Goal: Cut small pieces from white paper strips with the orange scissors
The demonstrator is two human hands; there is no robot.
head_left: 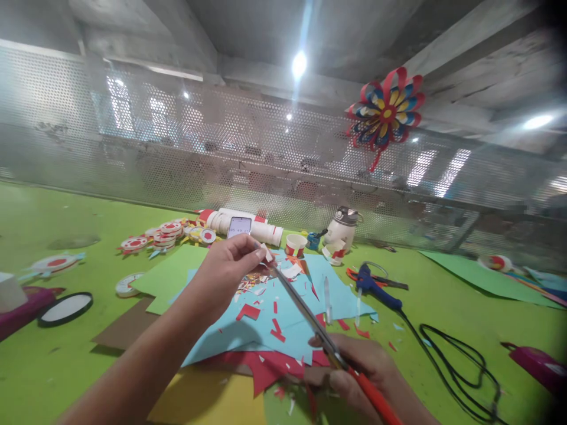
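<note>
Closest to me runs the orange-red handle point(376, 396) of a pair of long, steel-bladed scissors point(322, 337), with the right hand point(367, 363) wrapped around it. That grip is closed. The blades look almost together and slant up and away from me, tips just beside the left fingertips; whether they touch paper there I cannot tell. I judge the scissors stiff, with some weight and smooth along the steel, so the handle is where I would hold them.

Past the tips, the left hand point(233, 260) has its grip pinched on a small white paper piece point(267, 252), held above the sheets. It should be next to weightless, and thin enough to crease under a hard squeeze; I would take it lightly by an edge, fingertips only, clear of the steel.

Below both hands spread light blue paper sheets point(290, 341), dotted with small red paper offcuts point(248, 311), all likely to slide at a nudge. Farther out on the green worktop point(443, 289), a dark blue glue gun point(376, 289) with a black cord point(460, 339) lies to the right. Beyond the paper stands a red-and-white, paper-like cup point(295, 244); it looks light and easily crushed, so I would hold it softly around its wall.
</note>
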